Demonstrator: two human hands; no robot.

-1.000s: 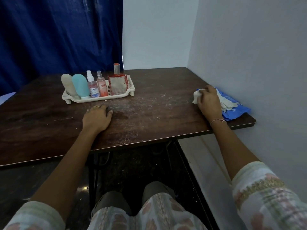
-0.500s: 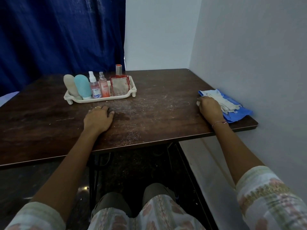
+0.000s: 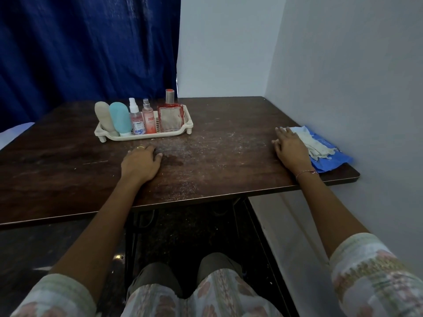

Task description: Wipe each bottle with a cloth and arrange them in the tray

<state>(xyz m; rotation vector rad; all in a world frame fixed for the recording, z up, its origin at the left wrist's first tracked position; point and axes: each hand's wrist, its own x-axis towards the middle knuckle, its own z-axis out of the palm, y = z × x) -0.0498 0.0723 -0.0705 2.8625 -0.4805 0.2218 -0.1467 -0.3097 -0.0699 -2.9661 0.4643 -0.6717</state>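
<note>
Five bottles point(image 3: 136, 120) are stood in a row in the cream tray point(image 3: 183, 132), so the task is judged complete; the cloth point(image 3: 314, 146) is laid aside on a blue packet point(image 3: 335, 157) well right of the tray; the left hand point(image 3: 142, 163), just before the tray, and the right hand point(image 3: 290, 149), beside the cloth, are rested flat on the worktop point(image 3: 217, 161), nothing held.

We cannot read the print on the clear spray bottle with white cap point(image 3: 136, 121). The row of bottles point(image 3: 120, 118) hides the far wall of the cream plastic tray point(image 3: 146, 136). The right hand point(image 3: 290, 149) covers the left edge of the crumpled white cloth point(image 3: 315, 146). The dark wooden table point(image 3: 229, 156) runs past the left border.
</note>
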